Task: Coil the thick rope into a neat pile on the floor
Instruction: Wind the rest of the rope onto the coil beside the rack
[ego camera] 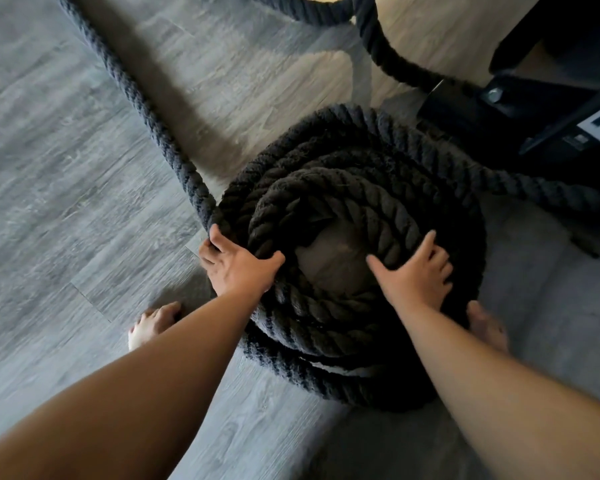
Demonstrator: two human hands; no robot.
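A thick black twisted rope lies coiled in a round stacked pile (354, 188) on the grey wood floor, with bare floor showing in its centre. A loose length of the rope (132, 95) runs from the pile's left edge up to the top left. My left hand (238, 263) grips the outer turn where that length joins the pile, fingers curled over the outside and thumb across the top. On the right side of the top turns rests my right hand (420, 271), its fingers spread and fairly straight.
A black metal rack base (534, 109) with a bolt and a white letter stands at the upper right, close to the pile. More rope (378, 46) loops at the top, and a strand (534, 192) leaves to the right. My bare feet (153, 323) (487, 327) flank the pile.
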